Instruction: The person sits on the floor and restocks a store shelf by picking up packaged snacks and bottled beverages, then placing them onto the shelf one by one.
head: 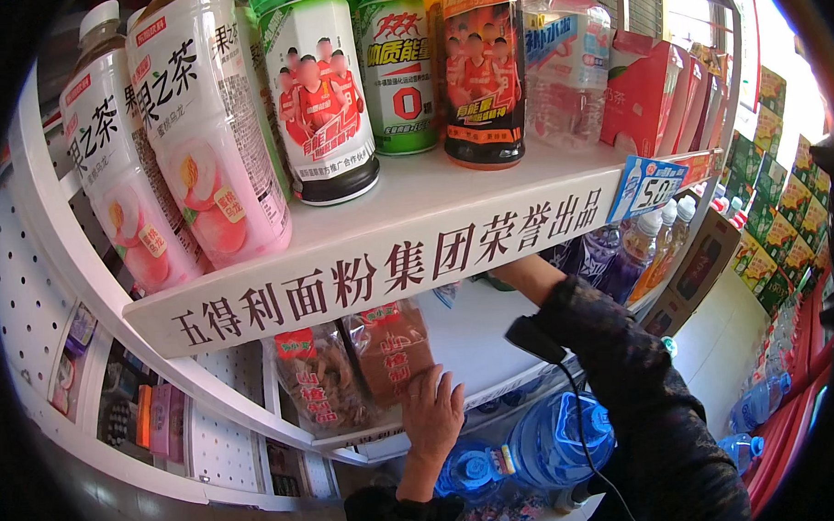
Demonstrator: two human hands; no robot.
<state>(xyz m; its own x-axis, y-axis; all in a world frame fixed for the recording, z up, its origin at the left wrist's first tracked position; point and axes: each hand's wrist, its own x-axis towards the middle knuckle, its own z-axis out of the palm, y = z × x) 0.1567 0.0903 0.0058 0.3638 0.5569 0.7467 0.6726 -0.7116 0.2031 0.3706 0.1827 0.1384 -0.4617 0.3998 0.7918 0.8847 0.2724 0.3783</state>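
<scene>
My left hand point(432, 408) rests its fingers on the lower right corner of a clear bag of brown hawthorn snack point(389, 347). Its fingers are slightly apart, and I see no firm grip. Beside that bag, to the left, lies a second clear bag with paler brown pieces point(321, 381). Both lie on the lower white shelf point(492, 354). My right hand reaches in under the upper shelf; only the wrist end point(528, 277) shows, and the shelf's front hides the fingers. A black device point(537, 339) with a cable sits at the right wrist.
The upper shelf's lettered front board point(389, 265) overhangs both hands. Peach tea bottles point(206, 144), drink bottles point(318, 105) and red cartons point(638, 94) stand on it. Bottled drinks point(637, 249) are at the lower shelf's right. Large blue water bottles point(554, 438) stand below.
</scene>
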